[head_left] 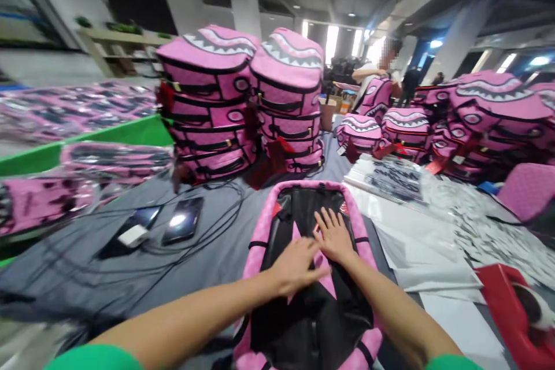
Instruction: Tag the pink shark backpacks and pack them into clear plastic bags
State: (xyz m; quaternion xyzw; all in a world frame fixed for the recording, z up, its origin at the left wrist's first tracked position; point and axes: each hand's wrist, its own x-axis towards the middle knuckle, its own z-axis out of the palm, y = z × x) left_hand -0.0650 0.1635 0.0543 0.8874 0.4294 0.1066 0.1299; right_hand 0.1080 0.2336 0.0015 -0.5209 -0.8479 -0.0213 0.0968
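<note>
A pink and black backpack (277,326) lies on the grey cloth-covered table in front of me, its black panel facing up with a pointed pink shape in the middle. Padded pink straps run along both its sides. My right hand (335,237) rests on the upper part of the black panel, palm down, fingers spread. A small red and white patch shows beside its fingers; what it is I cannot make out. Just left and nearer to me, my left hand (298,269) is over the pink shape, thumb stretched out. It is slightly blurred, and whether it touches the panel I cannot tell.
Tall stacks of pink shark-mouth backpacks (208,104) stand behind. On the left lie a phone (182,219), a white charger (133,236), cables and plastic-wrapped pink bags (117,159). Clear plastic bags (394,179) and a red tape dispenser (511,312) are at right. Another person (368,78) handles a backpack farther back.
</note>
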